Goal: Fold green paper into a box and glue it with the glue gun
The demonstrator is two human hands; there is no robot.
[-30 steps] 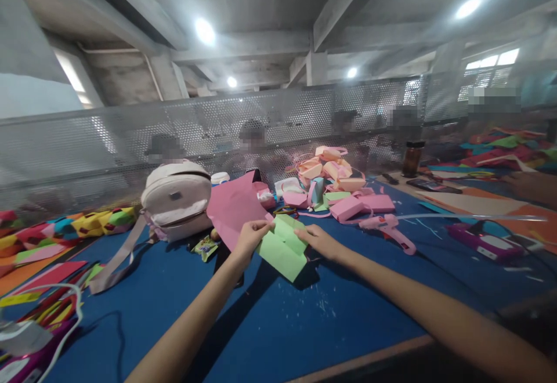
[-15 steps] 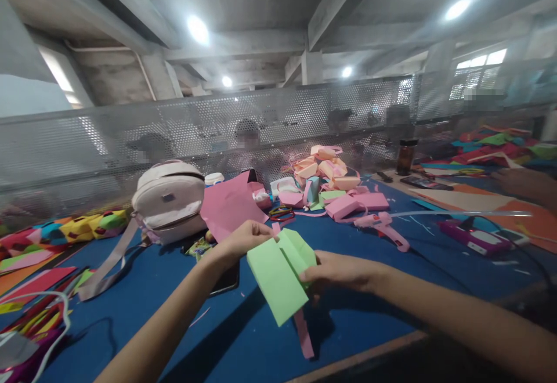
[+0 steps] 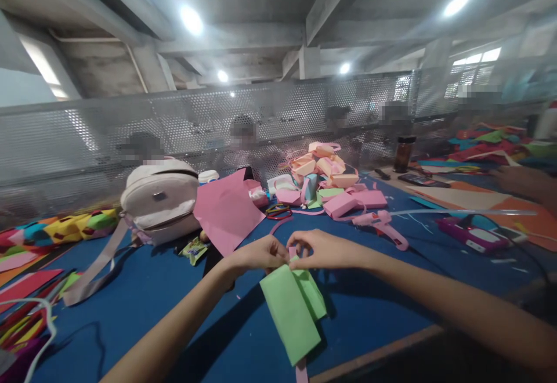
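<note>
A folded light-green paper piece (image 3: pixel 292 311) hangs below both of my hands, over the blue table (image 3: pixel 374 319). My left hand (image 3: pixel 255 255) pinches its top edge from the left. My right hand (image 3: pixel 321 249) pinches it from the right, fingertips meeting those of the left. A pink paper strip (image 3: pixel 294 252) shows between my fingers, and its end pokes out below the green piece (image 3: pixel 301 374).
A pale pink backpack (image 3: pixel 160 198) and a pink paper sheet (image 3: pixel 226 209) lie behind my hands. Further back are a pile of pink paper bags (image 3: pixel 331 177), a pink glue gun (image 3: pixel 383 226) and coloured paper at both sides. A perforated metal screen (image 3: pixel 87 145) bounds the table; people sit behind it.
The green piece swung from held up in front of me to hanging down. My hands came together at its top edge, nearer to me. The pink strip now sits between my fingertips.
</note>
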